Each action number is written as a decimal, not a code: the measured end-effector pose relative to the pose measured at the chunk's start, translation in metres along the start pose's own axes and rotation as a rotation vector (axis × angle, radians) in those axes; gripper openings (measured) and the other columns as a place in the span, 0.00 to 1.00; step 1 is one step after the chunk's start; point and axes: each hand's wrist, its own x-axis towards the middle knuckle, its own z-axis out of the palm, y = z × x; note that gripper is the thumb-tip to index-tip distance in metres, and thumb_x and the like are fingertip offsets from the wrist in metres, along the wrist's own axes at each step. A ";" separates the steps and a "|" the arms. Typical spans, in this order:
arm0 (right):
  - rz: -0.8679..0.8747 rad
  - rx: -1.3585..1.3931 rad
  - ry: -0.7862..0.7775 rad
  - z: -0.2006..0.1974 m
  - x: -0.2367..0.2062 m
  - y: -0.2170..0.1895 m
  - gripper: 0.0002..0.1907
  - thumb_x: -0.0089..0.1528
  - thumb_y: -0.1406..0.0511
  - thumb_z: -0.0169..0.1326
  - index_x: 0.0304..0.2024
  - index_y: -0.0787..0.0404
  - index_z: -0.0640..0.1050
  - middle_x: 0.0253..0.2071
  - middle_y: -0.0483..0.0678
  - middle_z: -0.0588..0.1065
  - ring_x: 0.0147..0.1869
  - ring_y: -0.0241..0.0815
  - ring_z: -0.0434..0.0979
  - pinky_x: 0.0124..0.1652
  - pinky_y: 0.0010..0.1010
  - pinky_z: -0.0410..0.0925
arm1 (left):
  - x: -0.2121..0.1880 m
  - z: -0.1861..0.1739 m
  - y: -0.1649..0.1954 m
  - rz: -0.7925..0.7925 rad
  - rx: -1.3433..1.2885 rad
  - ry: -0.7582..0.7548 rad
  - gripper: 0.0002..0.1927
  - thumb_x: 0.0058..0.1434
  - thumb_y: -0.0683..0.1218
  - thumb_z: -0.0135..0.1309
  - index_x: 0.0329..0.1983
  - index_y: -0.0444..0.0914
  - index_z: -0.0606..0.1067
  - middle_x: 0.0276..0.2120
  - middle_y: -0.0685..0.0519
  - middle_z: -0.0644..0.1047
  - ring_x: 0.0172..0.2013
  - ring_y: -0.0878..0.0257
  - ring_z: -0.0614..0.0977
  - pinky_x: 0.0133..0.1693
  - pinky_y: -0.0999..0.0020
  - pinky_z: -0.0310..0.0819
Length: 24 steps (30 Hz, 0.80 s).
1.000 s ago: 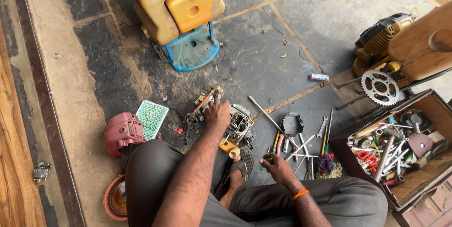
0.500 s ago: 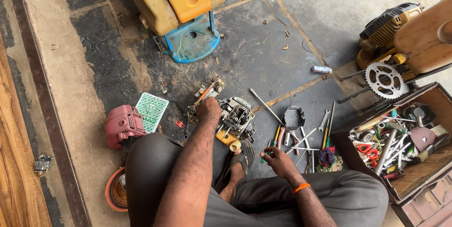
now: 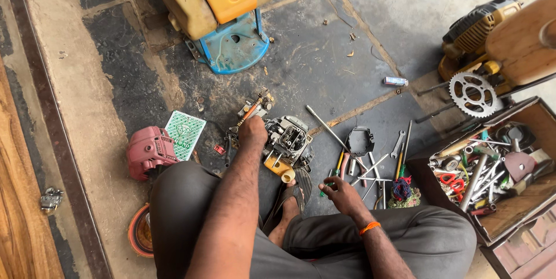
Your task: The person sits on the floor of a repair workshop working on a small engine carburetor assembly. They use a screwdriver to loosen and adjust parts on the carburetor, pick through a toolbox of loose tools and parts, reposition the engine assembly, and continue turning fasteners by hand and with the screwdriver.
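I sit cross-legged on a stone floor. My left hand rests on the left side of a small grey engine block and grips it there. A carburettor part with an orange piece lies just beyond that hand. My right hand hovers low over the floor by my knee, its fingers pinched on a small green-handled tool. Loose spanners and screwdrivers lie just past it, beside a black gasket frame.
A wooden toolbox full of tools stands at the right, with a sprocket and yellow engine behind it. A yellow tank on a blue base is ahead. A red cover and green card lie left.
My left hand has stayed on the engine block. My right hand has drifted slightly right among the tools, and my head has tilted so the scene sits higher in view.
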 end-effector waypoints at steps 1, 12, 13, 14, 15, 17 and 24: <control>0.017 -0.014 -0.001 -0.001 0.000 -0.001 0.33 0.63 0.44 0.51 0.62 0.58 0.74 0.48 0.53 0.83 0.50 0.43 0.86 0.52 0.38 0.76 | 0.001 -0.002 0.002 -0.011 0.003 -0.031 0.08 0.71 0.39 0.51 0.51 0.35 0.77 0.47 0.41 0.80 0.44 0.54 0.85 0.41 0.66 0.86; 0.044 -0.053 -0.012 -0.002 -0.004 -0.006 0.34 0.64 0.43 0.50 0.63 0.56 0.73 0.49 0.52 0.83 0.51 0.42 0.85 0.53 0.38 0.75 | -0.002 -0.011 0.008 0.019 0.196 -0.045 0.09 0.73 0.46 0.50 0.44 0.36 0.78 0.35 0.47 0.82 0.28 0.63 0.81 0.29 0.69 0.80; 0.040 -0.050 -0.008 -0.003 -0.005 -0.006 0.34 0.64 0.43 0.50 0.63 0.56 0.73 0.48 0.52 0.83 0.51 0.42 0.85 0.53 0.38 0.75 | -0.001 -0.011 0.009 0.019 0.205 -0.034 0.09 0.73 0.46 0.49 0.45 0.36 0.78 0.35 0.47 0.82 0.28 0.63 0.82 0.29 0.69 0.80; 0.037 -0.048 -0.006 -0.003 -0.005 -0.006 0.34 0.64 0.43 0.50 0.63 0.56 0.73 0.48 0.53 0.83 0.51 0.42 0.85 0.53 0.38 0.75 | -0.001 -0.011 0.010 0.018 0.215 -0.024 0.09 0.74 0.45 0.49 0.45 0.36 0.78 0.35 0.46 0.82 0.28 0.63 0.82 0.28 0.69 0.81; 0.033 -0.045 -0.006 -0.004 -0.005 -0.006 0.34 0.64 0.43 0.51 0.63 0.56 0.73 0.47 0.53 0.83 0.51 0.42 0.85 0.53 0.38 0.75 | -0.001 -0.012 0.011 0.016 0.224 -0.014 0.09 0.74 0.45 0.49 0.45 0.36 0.77 0.35 0.46 0.82 0.28 0.62 0.82 0.28 0.69 0.81; 0.042 -0.035 -0.003 -0.004 -0.006 -0.006 0.34 0.64 0.43 0.51 0.63 0.56 0.73 0.47 0.53 0.83 0.51 0.42 0.85 0.53 0.38 0.75 | -0.002 -0.012 0.012 0.026 0.218 0.008 0.08 0.72 0.45 0.50 0.46 0.37 0.77 0.37 0.44 0.81 0.29 0.60 0.82 0.28 0.68 0.81; 0.046 -0.041 -0.007 -0.003 -0.005 -0.006 0.33 0.64 0.43 0.51 0.63 0.56 0.73 0.47 0.53 0.83 0.51 0.42 0.85 0.53 0.38 0.75 | -0.007 -0.013 0.016 0.097 0.103 -0.056 0.13 0.68 0.40 0.53 0.56 0.39 0.72 0.47 0.45 0.80 0.41 0.57 0.84 0.42 0.61 0.85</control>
